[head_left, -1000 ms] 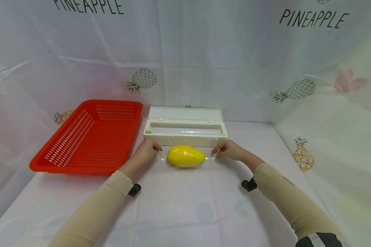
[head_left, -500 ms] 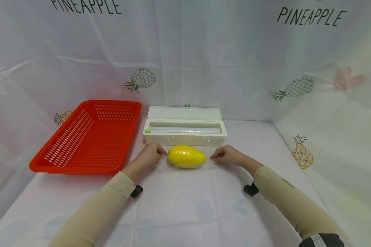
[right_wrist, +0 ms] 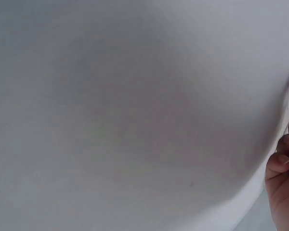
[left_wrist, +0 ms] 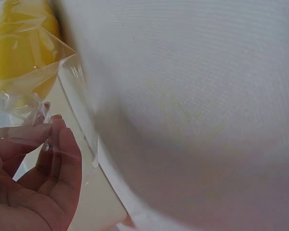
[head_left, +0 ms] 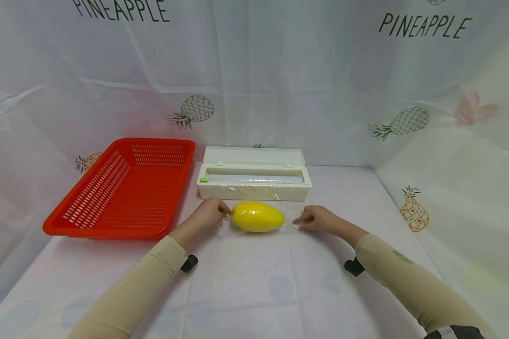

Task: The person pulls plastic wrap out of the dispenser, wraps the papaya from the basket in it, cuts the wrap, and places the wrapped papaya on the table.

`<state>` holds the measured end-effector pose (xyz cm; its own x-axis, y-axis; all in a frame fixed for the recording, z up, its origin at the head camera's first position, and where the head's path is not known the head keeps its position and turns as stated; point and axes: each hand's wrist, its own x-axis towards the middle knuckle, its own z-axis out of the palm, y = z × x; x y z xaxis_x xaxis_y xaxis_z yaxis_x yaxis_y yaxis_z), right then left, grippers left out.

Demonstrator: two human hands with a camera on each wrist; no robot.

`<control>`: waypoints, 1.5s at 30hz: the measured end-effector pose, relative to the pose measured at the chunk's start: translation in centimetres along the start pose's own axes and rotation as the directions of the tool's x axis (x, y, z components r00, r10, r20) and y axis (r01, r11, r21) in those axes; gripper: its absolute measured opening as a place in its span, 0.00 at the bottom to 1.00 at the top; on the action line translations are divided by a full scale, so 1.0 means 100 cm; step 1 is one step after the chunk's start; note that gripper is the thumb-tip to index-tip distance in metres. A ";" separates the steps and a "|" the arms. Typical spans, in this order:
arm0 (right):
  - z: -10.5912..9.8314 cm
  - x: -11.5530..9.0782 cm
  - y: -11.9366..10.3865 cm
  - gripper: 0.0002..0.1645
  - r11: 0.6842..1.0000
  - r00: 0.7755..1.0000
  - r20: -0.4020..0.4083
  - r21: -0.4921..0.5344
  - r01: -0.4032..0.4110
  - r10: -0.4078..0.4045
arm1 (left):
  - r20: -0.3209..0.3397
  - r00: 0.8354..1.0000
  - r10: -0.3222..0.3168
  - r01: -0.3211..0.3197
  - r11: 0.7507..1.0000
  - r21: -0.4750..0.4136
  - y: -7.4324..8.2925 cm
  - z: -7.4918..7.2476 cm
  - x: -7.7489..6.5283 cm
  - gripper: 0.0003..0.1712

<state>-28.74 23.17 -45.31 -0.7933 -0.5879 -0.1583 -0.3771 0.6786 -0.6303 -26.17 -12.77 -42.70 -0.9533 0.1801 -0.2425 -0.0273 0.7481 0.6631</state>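
A smooth, glossy yellow oblong fruit (head_left: pixel 257 216), shaped like a papaya, lies on its side on the table with clear cling film around it. At its left end my left hand (head_left: pixel 209 214) pinches gathered cling film (left_wrist: pixel 36 108) between thumb and fingertips, right beside the fruit. On the other side my right hand (head_left: pixel 320 219), fingers curled, pinches the film's right end, a short way off the fruit. The right wrist view catches only some curled fingers (right_wrist: pixel 282 163) at its edge. Behind the fruit stands a white cling film dispenser (head_left: pixel 254 192) with its lid raised.
To the left sits a red perforated plastic basket (head_left: pixel 152 188). A green slider (head_left: pixel 203 180) shows at the dispenser's left end, next to the film roll (head_left: pixel 254 178). White pineapple-print cloth (head_left: pixel 280 94) hangs behind and to the right of the white-covered table (head_left: pixel 246 282).
My left hand has moved right, in to the fruit's left end. The right hand came inward, then drew slightly back to the right and nearer. The film's ends look more gathered.
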 end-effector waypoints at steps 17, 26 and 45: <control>0.001 0.003 -0.072 0.17 0.992 0.956 -0.279 0.063 0.109 -0.088 | 0.017 1.000 -0.018 0.018 1.000 -0.001 0.000 0.001 -0.002 0.12; 0.024 0.025 -0.096 0.34 0.975 0.958 -0.218 0.080 0.207 -0.186 | 0.029 0.999 -0.037 0.039 0.998 -0.050 -0.003 0.003 -0.002 0.12; 0.030 0.040 -0.088 0.39 0.979 0.981 -0.128 0.120 0.164 -0.149 | -0.264 0.963 0.063 -0.085 0.994 -0.074 -0.004 0.002 -0.013 0.13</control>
<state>-27.13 13.49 -42.69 -0.7828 -0.6213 0.0356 -0.4423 0.5152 -0.7341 -24.90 -13.16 -42.76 -0.9986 0.0523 -0.0046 0.0322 0.6810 0.7316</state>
